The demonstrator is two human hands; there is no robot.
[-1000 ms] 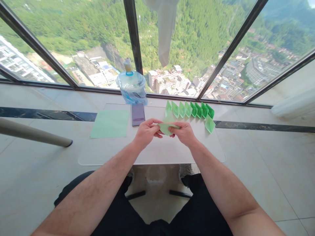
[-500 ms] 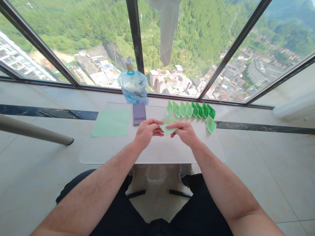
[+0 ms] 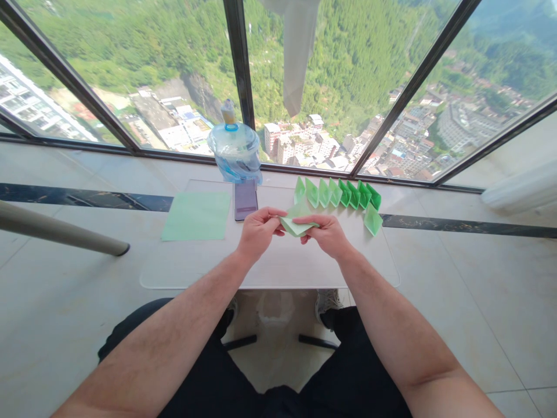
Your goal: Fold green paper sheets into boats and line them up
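Note:
A small folded piece of light green paper [image 3: 295,225] is held above the white table [image 3: 270,267] between both hands. My left hand [image 3: 257,233] pinches its left end with closed fingers. My right hand [image 3: 327,234] grips its right end, thumb on top. Behind the hands stands a row of several folded green paper boats [image 3: 337,193], with one more boat [image 3: 372,219] set apart at the right.
A flat stack of light green paper sheets [image 3: 196,216] lies at the table's left. A dark phone [image 3: 246,201] lies beside it, and a clear water jug [image 3: 235,152] stands behind. A grey pole [image 3: 61,233] juts in from the left. Big windows rise beyond.
Both hands have shifted slightly and reworked the folded paper between them; its shape now looks more pointed. Nothing on the table has moved.

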